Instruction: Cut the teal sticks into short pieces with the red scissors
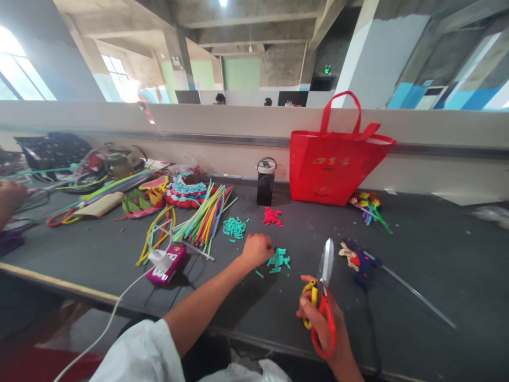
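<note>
My left hand reaches over the dark table, fingers curled shut at the edge of a small pile of teal cut pieces; what it pinches, if anything, is hidden. My right hand grips red-and-yellow-handled scissors near the table's front edge, blades pointing up and closed. Further back lie another teal pile and a red pile. A bundle of coloured pipe cleaners lies to the left.
A red tote bag and a dark bottle stand by the back wall. A blue glue gun lies right of the scissors. A pink device with a white cable sits front left. Another person's hand is at far left.
</note>
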`<action>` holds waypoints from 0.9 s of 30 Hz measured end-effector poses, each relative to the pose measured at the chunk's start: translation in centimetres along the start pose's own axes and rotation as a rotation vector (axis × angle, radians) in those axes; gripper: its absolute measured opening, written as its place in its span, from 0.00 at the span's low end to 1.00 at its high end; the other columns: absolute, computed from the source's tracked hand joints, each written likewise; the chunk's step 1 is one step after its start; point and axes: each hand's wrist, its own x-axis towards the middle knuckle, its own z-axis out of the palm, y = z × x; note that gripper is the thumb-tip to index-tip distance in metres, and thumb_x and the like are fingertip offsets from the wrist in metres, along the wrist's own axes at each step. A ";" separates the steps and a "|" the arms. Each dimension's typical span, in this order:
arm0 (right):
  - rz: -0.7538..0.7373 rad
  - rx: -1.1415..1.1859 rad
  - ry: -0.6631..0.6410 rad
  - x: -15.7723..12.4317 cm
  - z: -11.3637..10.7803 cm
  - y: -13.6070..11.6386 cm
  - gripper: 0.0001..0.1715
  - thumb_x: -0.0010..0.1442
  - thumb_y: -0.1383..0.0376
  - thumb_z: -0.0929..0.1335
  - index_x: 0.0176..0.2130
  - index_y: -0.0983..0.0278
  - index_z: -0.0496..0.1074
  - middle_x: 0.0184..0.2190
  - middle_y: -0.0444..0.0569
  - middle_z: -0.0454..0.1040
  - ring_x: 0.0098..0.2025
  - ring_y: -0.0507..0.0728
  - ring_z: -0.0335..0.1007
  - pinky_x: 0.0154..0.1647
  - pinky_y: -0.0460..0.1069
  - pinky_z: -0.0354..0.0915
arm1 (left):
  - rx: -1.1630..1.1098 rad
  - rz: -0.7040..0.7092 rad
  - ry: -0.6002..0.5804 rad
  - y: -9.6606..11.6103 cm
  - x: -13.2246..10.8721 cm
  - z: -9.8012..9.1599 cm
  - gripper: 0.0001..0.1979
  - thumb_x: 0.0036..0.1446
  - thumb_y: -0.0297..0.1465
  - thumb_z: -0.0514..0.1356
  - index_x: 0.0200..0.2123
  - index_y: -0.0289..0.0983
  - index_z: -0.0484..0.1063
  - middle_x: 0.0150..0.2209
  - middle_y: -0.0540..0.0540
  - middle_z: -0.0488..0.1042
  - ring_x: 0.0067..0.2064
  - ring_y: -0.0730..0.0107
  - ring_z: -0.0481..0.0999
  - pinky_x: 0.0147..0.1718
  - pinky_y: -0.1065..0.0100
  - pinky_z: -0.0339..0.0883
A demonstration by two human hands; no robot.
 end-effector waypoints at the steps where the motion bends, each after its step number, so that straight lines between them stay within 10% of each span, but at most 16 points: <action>1: -0.011 -0.003 0.002 0.0 0.0 0.1 0.26 0.58 0.53 0.67 0.52 0.63 0.66 0.28 0.41 0.70 0.25 0.53 0.73 0.29 0.47 0.73 | -0.031 -0.019 -0.002 0.1 0.1 0.2 0.05 0.40 0.24 0.62 0.18 0.38 0.74 0.28 0.43 0.78 0.41 0.53 0.75 0.46 0.58 0.61; 10: -0.081 -0.147 0.150 -0.4 1.6 -0.6 0.24 0.59 0.55 0.66 0.51 0.63 0.69 0.22 0.39 0.70 0.18 0.51 0.68 0.19 0.44 0.69 | -0.714 -0.123 0.027 0.7 -1.2 -1.5 0.07 0.45 0.35 0.60 0.23 0.37 0.71 0.23 0.49 0.71 0.28 0.69 0.70 0.33 0.67 0.64; 20: -0.294 -0.369 0.053 -0.2 3.9 -3.1 0.27 0.63 0.55 0.65 0.58 0.63 0.65 0.51 0.54 0.75 0.51 0.59 0.74 0.49 0.51 0.71 | -1.517 -0.173 -0.019 4.8 -8.0 -3.3 0.07 0.49 0.32 0.64 0.26 0.35 0.70 0.25 0.50 0.71 0.26 0.76 0.68 0.29 0.72 0.61; 27: -0.406 -0.491 0.042 -0.6 4.4 -4.0 0.26 0.63 0.57 0.66 0.59 0.60 0.64 0.53 0.53 0.74 0.53 0.60 0.72 0.51 0.54 0.71 | -1.495 -0.190 0.101 6.2 -9.8 -3.5 0.07 0.45 0.30 0.67 0.23 0.35 0.73 0.21 0.51 0.69 0.25 0.76 0.65 0.29 0.73 0.59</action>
